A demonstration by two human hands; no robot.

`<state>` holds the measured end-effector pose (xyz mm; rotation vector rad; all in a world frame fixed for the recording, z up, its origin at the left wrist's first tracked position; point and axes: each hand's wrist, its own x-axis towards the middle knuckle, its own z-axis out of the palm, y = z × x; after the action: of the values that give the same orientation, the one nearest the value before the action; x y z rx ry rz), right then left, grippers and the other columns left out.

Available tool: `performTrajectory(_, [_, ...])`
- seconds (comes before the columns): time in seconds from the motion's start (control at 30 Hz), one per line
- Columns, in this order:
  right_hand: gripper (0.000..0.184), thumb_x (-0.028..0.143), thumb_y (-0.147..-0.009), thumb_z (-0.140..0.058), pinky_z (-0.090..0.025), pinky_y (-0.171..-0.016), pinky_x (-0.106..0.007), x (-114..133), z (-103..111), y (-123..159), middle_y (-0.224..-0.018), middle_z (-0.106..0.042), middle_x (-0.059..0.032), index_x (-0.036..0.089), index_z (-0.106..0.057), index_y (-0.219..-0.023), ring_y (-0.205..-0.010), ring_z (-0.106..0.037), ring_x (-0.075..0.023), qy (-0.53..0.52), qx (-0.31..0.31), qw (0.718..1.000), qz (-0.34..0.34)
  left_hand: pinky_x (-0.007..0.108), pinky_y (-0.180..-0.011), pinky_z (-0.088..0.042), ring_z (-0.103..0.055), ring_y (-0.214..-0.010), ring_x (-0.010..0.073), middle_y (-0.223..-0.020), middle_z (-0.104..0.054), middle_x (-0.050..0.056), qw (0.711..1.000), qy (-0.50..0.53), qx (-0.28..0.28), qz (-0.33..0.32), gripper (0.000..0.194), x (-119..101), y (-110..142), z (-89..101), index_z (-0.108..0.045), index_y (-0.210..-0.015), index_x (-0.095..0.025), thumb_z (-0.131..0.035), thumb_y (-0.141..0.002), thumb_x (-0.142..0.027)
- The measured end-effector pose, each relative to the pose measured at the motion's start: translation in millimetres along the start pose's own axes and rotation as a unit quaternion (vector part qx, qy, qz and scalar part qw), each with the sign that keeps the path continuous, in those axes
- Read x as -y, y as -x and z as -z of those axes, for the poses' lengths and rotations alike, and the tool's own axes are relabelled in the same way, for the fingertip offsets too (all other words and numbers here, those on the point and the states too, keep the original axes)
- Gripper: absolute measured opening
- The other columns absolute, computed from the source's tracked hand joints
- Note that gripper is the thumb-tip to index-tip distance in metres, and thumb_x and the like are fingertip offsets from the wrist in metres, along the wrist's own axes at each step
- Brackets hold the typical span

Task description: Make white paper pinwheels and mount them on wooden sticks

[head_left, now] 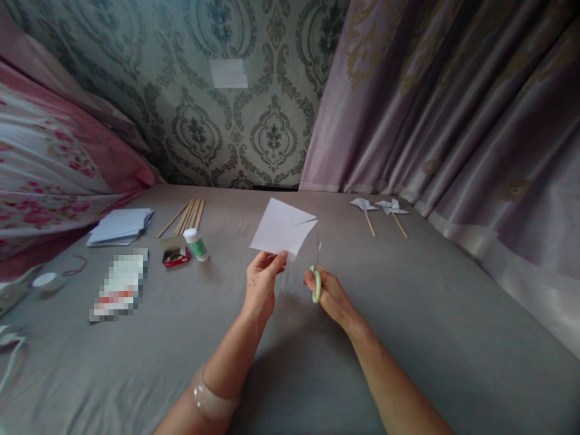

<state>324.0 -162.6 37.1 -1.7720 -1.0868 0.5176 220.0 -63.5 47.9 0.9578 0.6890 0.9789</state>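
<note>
My left hand [263, 281] pinches a square sheet of white paper [281, 226] by its near corner, thumb on top. A slit runs inward from the sheet's right corner. Just right of the paper, my right hand [333, 296] grips a pair of scissors [316, 284] with light green handles. Their blades point up and away and look nearly closed, apart from the paper. Part of the handles is hidden by my fingers.
Left lie stacked white paper [120, 226], wooden sticks [193, 214], a small red box [176, 257], a white-and-green glue bottle [196, 244] and a blurred packet [120, 287]. Two paper pinwheels [364, 205] on sticks lie back right. Grey cloth [408, 332] covers the surface; curtains [435, 103] hang right.
</note>
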Motion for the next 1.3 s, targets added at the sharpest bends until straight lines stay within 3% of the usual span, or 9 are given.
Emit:
performTrajectory(0.17, [0.052, 0.064, -0.086, -0.035, -0.033, -0.057, -0.026, -2.8, -2.0, 4.8, -0.065, -0.047, 0.0003, 0.018, -0.045, -0.062, -0.062, -0.043, -0.0130, 0.030, 0.112, 0.992, 0.050, 0.021, -0.061, -0.038, -0.049, -0.058, 0.0075, -0.060, -0.056, -0.003, 1.000, 0.005, -0.013, 0.012, 0.027, -6.0, -1.5, 1.6, -0.058, -0.058, -0.016, -0.079, -0.056, -0.032])
performTrajectory(0.3, [0.049, 0.061, -0.087, -0.038, -0.028, -0.052, -0.025, -5.3, -2.8, 7.5, -0.062, -0.048, 0.0011, 0.018, -0.046, -0.063, -0.056, -0.040, -0.0115, 0.025, 0.162, 0.986, 0.044, 0.021, -0.059, -0.037, -0.048, -0.057, 0.0072, -0.058, -0.054, -0.003, 1.000, 0.013, -0.008, 0.026, 0.028, -6.3, -0.7, 0.5, -0.056, -0.056, -0.016, -0.079, -0.056, -0.032])
performTrajectory(0.43, [0.047, 0.061, -0.084, -0.044, -0.026, -0.050, -0.025, -7.6, -5.0, 9.1, -0.061, -0.049, 0.0015, 0.018, -0.048, -0.066, -0.055, -0.041, -0.0111, 0.030, 0.168, 0.985, 0.037, 0.021, -0.059, -0.038, -0.048, -0.056, 0.0070, -0.058, -0.054, -0.003, 0.999, 0.019, -0.009, 0.033, 0.028, -4.3, -0.9, 0.8, -0.057, -0.056, -0.015, -0.080, -0.056, -0.031])
performTrajectory(0.7, [0.051, 0.065, -0.084, -0.038, -0.027, -0.052, -0.025, -1.5, -5.8, 9.2, -0.062, -0.045, 0.0016, 0.019, -0.042, -0.063, -0.056, -0.040, -0.0112, 0.055, 0.175, 0.982, 0.038, 0.020, -0.059, -0.040, -0.053, -0.059, 0.0075, -0.063, -0.060, -0.001, 0.999, 0.022, 0.003, 0.041, 0.023, -0.5, 1.0, -1.8, -0.061, -0.064, -0.015, -0.078, -0.058, -0.029])
performTrajectory(1.3, [0.050, 0.063, -0.084, -0.042, -0.026, -0.049, -0.024, 0.0, -1.0, 9.0, -0.059, -0.041, 0.0032, 0.018, -0.044, -0.063, -0.056, -0.034, -0.0099, -0.013, 0.190, 0.981, 0.043, 0.022, -0.060, -0.043, -0.058, -0.060, 0.0091, -0.066, -0.063, 0.000, 0.998, 0.016, 0.021, 0.056, 0.025, -3.4, 4.0, -2.7, -0.062, -0.067, -0.015, -0.080, -0.057, -0.030])
